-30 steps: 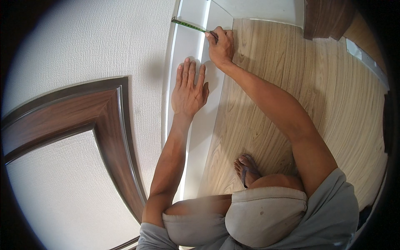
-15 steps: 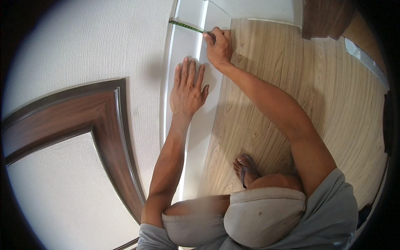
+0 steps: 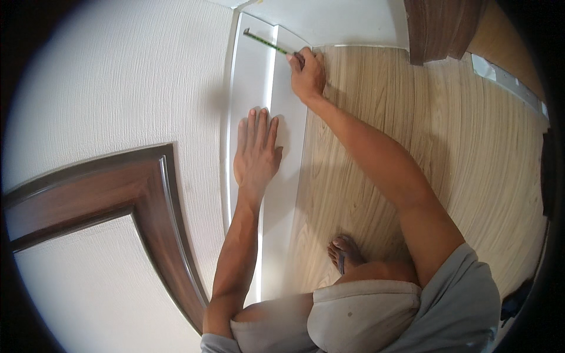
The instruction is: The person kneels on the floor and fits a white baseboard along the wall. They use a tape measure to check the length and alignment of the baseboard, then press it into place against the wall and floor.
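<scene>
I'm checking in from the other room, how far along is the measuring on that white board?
Done: the white board lies flat along the wall. In hand: the left hand presses it down while the right hand holds a green tape measure stretched across its far end. Left: no mark or cut shows there yet.

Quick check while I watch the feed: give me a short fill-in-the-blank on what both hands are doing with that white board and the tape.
1. The left hand lies ____ on the white board, fingers spread.
2. The right hand holds a green ____ stretched across the board's far end.
3. The board lies beside the wall on a ____ floor.
4. A bare ____ shows on the floor near the bent knee.

Missing words: flat; tape measure; wood-look; foot
</scene>
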Motion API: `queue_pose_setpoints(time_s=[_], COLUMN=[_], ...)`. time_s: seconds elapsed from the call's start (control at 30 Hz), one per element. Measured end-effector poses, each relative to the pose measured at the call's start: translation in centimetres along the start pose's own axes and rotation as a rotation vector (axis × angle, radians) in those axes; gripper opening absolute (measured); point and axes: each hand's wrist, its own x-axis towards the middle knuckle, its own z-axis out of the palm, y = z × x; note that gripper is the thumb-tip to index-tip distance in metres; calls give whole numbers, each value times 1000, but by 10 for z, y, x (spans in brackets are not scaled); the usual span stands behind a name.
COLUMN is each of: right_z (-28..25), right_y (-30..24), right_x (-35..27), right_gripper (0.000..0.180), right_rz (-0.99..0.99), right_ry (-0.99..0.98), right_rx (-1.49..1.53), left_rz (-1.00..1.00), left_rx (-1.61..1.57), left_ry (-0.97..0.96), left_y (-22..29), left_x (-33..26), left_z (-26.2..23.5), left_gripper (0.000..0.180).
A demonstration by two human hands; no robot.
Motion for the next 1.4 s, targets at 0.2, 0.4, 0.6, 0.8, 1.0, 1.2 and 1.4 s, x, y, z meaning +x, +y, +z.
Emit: queue_pose_setpoints(time_s=[0.2,0.4,0.6,0.8,1.0,1.2,1.4], right_z=[7,11,13,21,30,27,26], right_y=[-11,-22,-19,-15,-7,-13,-12], right_x=[56,62,61,67,69,68,68], right_gripper=[31,29,29,29,24,24,23], right_rz=[-59,-27,-26,-54,-93,-65,-44], right_ry=[38,18,29,32,8,-11,-19], right_rx=[-65,-77,-75,-40,-9,-33,-4], left_rz=[-25,-26,-18,-8,-15,-7,3], left_rx=[66,91,54,-2,-7,-32,-23], left_ry=[-66,-71,-25,3,-10,0,15], left_y=[2,3,1,0,0,0,0], left_x=[0,0,0,-1,-2,-2,-1], left_z=[-1,1,4,7,7,9,7], left_gripper=[82,82,85,86,86,85,84])
